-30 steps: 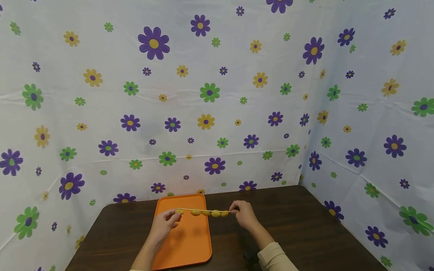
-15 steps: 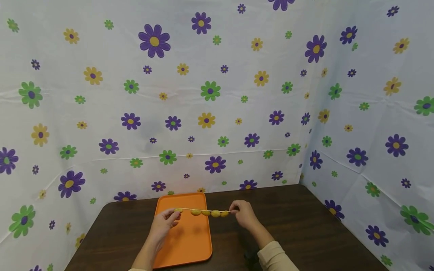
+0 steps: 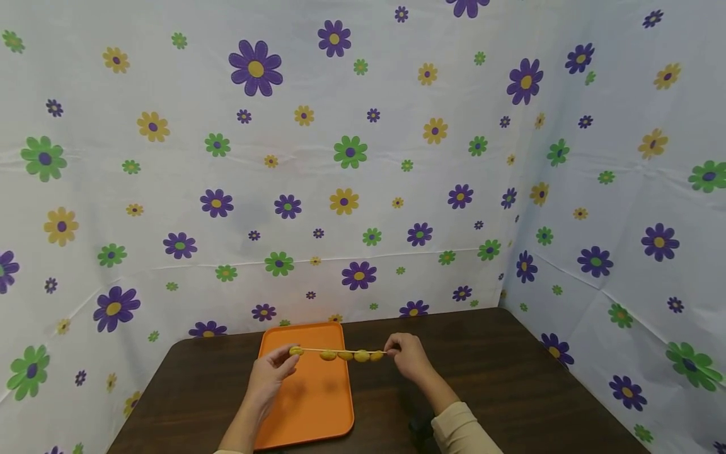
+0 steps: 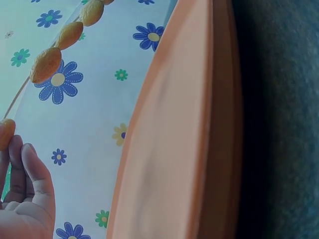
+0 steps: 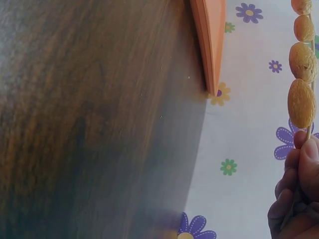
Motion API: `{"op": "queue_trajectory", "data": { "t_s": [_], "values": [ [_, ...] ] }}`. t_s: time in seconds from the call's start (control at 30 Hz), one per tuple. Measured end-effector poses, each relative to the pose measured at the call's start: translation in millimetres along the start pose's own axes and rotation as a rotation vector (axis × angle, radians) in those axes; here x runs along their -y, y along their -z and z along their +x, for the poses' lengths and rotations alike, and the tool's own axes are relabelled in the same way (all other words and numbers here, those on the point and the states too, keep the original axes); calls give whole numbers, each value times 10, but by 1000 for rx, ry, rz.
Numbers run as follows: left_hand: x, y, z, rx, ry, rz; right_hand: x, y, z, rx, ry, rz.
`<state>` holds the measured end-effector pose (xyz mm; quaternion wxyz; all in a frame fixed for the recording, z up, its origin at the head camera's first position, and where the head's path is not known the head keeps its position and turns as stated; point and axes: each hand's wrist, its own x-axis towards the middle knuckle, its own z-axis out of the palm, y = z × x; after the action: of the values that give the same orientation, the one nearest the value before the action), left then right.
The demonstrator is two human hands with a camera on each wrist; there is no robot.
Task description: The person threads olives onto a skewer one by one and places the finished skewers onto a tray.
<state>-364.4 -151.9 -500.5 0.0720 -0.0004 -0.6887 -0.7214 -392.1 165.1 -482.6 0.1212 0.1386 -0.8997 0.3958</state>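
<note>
A thin wooden skewer [image 3: 334,350] is held nearly level over the tray, and several yellow, oval, wrinkled fruits [image 3: 361,356] sit in a row along its right part. My left hand [image 3: 269,373] pinches a single yellow fruit [image 4: 6,132] between thumb and fingers at the skewer's left end; a bare stretch of stick separates it from the others. At the other end, my right hand [image 3: 409,358] grips the skewer just beyond the last fruit [image 5: 301,103], thumb pressed against the stick. The left hand's fingertips are partly cut off in the left wrist view.
An orange tray [image 3: 317,410] with a raised rim lies on the dark wooden table [image 3: 482,366], below the left hand. A dark object [image 3: 421,429] sits near the right sleeve. Flower-printed cloth [image 3: 363,189] hangs behind and at the right.
My left hand and the fruit it pinches have shifted slightly left and up, and that fruit now lines up with the skewer's end. The right hand has barely moved.
</note>
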Motion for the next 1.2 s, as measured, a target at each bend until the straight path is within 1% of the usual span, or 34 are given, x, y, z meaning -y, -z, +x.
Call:
{"op": "queue_trajectory", "data": {
  "t_s": [0.13,0.3,0.47,0.57,0.63,0.7,0.77,0.93,1.03,1.13,1.2],
  "values": [
    [10,-3,-4,15,-38,11,-8,0,9,-2,19,-15],
    [32,6,-7,28,-71,47,1,-6,14,-1,15,-21],
    [64,22,-3,30,-81,124,13,-14,15,-6,9,-36],
    [72,27,-7,29,-108,168,17,-21,9,-2,7,-34],
    [76,32,-12,31,-144,211,13,-22,0,-4,33,-39],
    [78,34,-14,35,-163,235,5,-27,-7,-7,53,-42],
    [84,38,-13,37,-164,251,-7,-34,-11,-9,74,-46],
    [112,50,-6,36,-119,229,-25,-57,5,-7,80,-53],
    [115,52,-8,39,-129,215,-27,-65,7,-6,86,-52],
    [108,49,-11,44,-129,169,-28,-73,5,-11,90,-54],
    [102,45,-15,51,-117,121,-29,-78,6,-22,111,-63]
  ]
}}
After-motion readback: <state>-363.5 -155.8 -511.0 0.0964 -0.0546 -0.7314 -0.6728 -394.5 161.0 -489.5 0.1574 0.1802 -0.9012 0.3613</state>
